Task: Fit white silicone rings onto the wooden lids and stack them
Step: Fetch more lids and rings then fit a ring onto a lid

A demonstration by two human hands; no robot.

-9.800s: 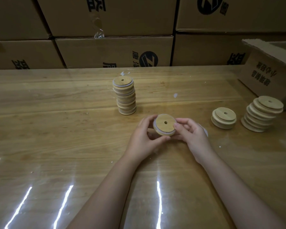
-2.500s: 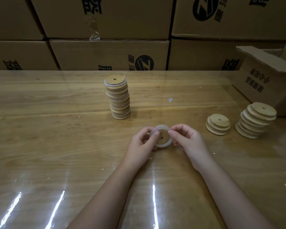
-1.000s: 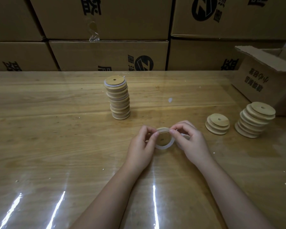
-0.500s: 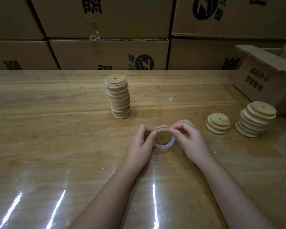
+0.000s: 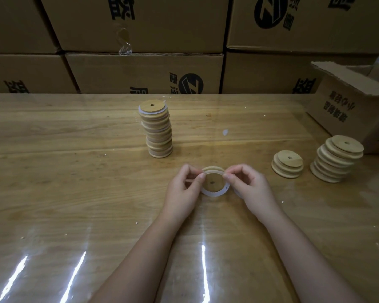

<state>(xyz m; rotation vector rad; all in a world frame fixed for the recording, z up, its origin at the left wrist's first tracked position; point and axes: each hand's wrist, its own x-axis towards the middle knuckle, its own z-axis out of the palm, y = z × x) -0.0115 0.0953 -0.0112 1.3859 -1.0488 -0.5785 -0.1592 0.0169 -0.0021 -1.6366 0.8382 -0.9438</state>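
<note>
A round wooden lid (image 5: 213, 181) with a small centre hole sits between my hands, low over the middle of the table. A white silicone ring (image 5: 214, 193) lies round its near edge. My left hand (image 5: 184, 189) pinches the ring and lid at their left side. My right hand (image 5: 253, 189) pinches them at the right side. A tall stack of lids with white rings (image 5: 157, 130) stands behind my hands. Two stacks of bare wooden lids stand at the right: a short stack (image 5: 287, 164) and a taller leaning stack (image 5: 337, 158).
A clear glossy sheet covers the wooden table (image 5: 74, 193). An open cardboard box (image 5: 350, 106) sits at the right rear corner. A wall of stacked cardboard boxes (image 5: 144, 71) stands behind the table. A small white scrap (image 5: 225, 132) lies behind my hands.
The stack of ringed lids grew by one since the oldest frame. My hands took a new lid and ring, and over the last second the ring has come down round the lid's edge.
</note>
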